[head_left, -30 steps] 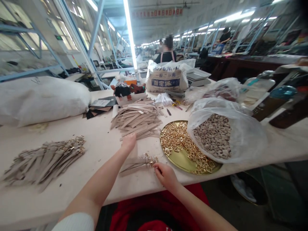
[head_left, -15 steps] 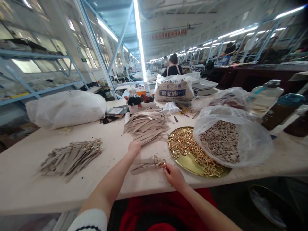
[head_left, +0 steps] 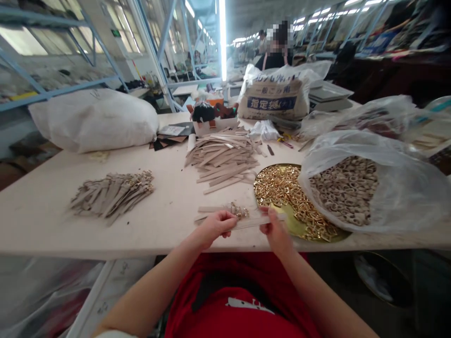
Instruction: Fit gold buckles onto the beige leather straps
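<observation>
A pale beige strap (head_left: pixel 251 222) is stretched between my two hands, just above the table's front edge. My left hand (head_left: pixel 217 226) pinches its left end. Near its right end, the fingers of my right hand (head_left: pixel 276 230) close around it. Behind the strap lies a small stack of straps with gold buckles (head_left: pixel 237 211), partly hidden by my left hand. Farther back sits a loose pile of plain beige straps (head_left: pixel 225 157). To the right, a round gold tray (head_left: pixel 287 217) holds many small gold buckles (head_left: pixel 278 185).
A clear plastic bag (head_left: pixel 401 188) of small beige loops (head_left: pixel 347 190) overlaps the tray. At left lies a heap of buckled straps (head_left: pixel 114 192), with a large white sack (head_left: pixel 95 119) behind. A printed sack (head_left: pixel 273 94) stands at the back; a person (head_left: pixel 278 49) is beyond it.
My left hand has come back from the plain strap pile with a strap. My right hand has left the buckled stack, moved right and taken the strap's other end. The view has tilted down.
</observation>
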Motion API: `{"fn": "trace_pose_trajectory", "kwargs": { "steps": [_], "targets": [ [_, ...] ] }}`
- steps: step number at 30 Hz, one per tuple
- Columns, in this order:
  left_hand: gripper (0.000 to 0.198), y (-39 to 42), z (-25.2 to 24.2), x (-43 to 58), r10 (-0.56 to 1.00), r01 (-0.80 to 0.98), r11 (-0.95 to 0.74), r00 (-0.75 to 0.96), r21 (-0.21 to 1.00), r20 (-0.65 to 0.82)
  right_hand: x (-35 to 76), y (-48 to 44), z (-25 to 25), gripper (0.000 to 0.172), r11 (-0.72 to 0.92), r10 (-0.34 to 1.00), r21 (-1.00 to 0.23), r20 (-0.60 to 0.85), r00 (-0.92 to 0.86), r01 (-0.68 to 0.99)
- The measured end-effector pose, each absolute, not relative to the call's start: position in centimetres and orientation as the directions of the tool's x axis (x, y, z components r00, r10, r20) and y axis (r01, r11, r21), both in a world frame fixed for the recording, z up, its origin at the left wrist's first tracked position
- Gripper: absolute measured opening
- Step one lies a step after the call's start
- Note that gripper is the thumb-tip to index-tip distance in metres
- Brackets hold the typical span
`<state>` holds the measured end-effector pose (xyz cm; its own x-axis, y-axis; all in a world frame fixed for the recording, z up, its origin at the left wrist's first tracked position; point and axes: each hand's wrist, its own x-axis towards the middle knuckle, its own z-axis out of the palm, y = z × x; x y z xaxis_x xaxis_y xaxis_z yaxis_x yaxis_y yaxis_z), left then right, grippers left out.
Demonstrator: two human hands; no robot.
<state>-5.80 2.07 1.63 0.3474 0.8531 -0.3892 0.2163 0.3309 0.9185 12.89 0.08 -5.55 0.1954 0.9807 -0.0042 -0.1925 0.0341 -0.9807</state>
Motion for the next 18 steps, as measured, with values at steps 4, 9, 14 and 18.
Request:
{"fn": "trace_pose_trajectory", "kwargs": {
  "steps": [4,9,14,18],
  "targets": [
    [0.031,0.2,1.5,-4.6,0.816,-0.11,0.537,0.318,0.836,-0.482,15.1,-1.0,-4.0,0.022,-0.03,0.919,-0.9,-0.196,0.343,-0.434],
    [0.038,-0.2,0.4,-2.8,0.781,-0.368,0.624,0.323,0.689,-0.534,16.0,-2.6,-3.7,0.02,-0.024,0.884,-0.883,-0.237,0.402,-0.468],
    [0.04,-0.4,-0.8,-1.0,0.76,-0.426,0.65,0.359,0.63,-0.541,15.8,-3.0,-4.7,0.02,-0.059,0.869,-0.894,-0.265,0.418,-0.444],
    [0.043,-0.4,-1.4,-0.2,0.744,-0.432,0.669,0.385,0.605,-0.546,15.9,-3.2,-5.3,0.023,-0.091,0.855,-0.942,-0.24,0.459,-0.323]
  ]
}}
